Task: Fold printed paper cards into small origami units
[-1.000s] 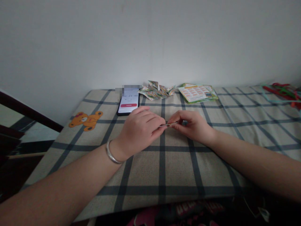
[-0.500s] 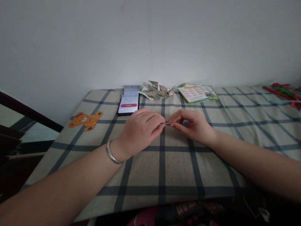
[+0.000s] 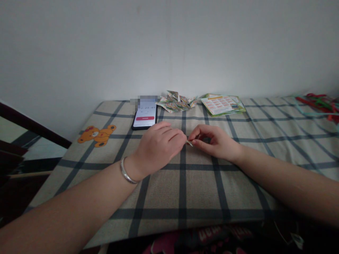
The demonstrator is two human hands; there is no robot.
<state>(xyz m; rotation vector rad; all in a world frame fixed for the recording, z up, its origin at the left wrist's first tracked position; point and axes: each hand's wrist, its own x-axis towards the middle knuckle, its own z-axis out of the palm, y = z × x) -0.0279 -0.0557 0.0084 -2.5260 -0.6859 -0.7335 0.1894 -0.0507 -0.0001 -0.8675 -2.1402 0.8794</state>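
Observation:
A small folded piece of printed paper (image 3: 189, 143) shows between my two hands, mostly hidden by fingers. My left hand (image 3: 162, 143), back upward with a silver bangle on the wrist, is closed on the paper's left end. From the other side, my right hand (image 3: 213, 141) pinches it between thumb and index finger. Behind the hands lies a heap of folded paper pieces (image 3: 176, 103) printed in similar colours. To its right sits a stack of printed paper sheets (image 3: 221, 105), some with green edges.
A phone (image 3: 144, 118) with a running timer lies beyond my left hand. The checked tablecloth (image 3: 201, 190) bears an orange bear picture (image 3: 96, 135) at left. Red and green items (image 3: 317, 104) lie at the far right, against the wall (image 3: 169, 46).
The paper between my fingers has tilted, so more of its face shows below the fingertips. My left hand has rolled slightly, and its fingers are lower. The phone's timer has advanced.

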